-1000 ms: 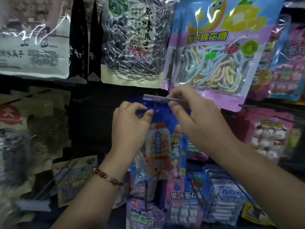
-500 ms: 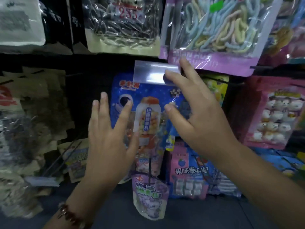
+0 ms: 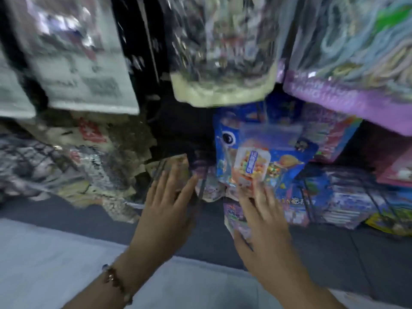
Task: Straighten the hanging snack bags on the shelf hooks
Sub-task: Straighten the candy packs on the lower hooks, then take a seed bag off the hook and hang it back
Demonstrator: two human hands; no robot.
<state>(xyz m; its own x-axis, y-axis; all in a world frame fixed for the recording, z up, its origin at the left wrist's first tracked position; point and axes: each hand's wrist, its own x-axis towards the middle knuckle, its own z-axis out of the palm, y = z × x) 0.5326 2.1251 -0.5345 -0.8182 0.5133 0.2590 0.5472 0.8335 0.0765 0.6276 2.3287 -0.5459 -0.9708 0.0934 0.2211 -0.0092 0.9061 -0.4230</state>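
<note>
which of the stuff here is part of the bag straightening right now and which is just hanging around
In the job:
- blue snack bag with a candy picture
- small purple bag below it
- left hand, open
- right hand, open, fingertips at the blue bag's lower edge

Just there:
- clear bag with a cream bottom edge
- purple-edged bag of pastel candy strips
- white printed bag

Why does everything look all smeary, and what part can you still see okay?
Head view: motion blur smears the upper bags, like the purple candy bag, so their print is unreadable; the blue snack bag, left hand and right hand are clearer, though their fingers look soft.
</note>
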